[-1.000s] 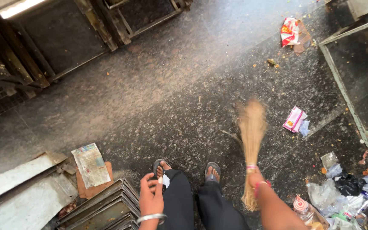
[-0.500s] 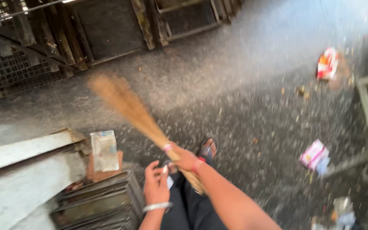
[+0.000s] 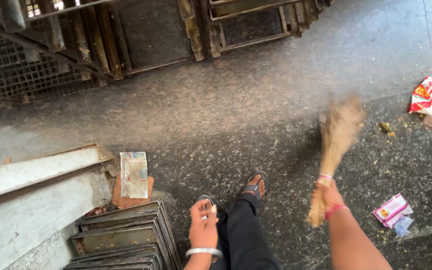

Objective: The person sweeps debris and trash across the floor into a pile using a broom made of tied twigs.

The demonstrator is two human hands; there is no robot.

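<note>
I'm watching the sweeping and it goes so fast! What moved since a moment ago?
The broom swung from the person's left side back over to the right, its blurred bristles now pointing up and away. The right hand kept its grip on it throughout. The left hand stayed empty by the leg, and the wrappers and metal trays lie where they were.

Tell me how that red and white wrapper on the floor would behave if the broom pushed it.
The red and white wrapper looks crumpled and thin, so probably light and floppy. It would likely skid or flutter rather than roll. The broom in the right hand has soft bristles that may ride over it.
</note>
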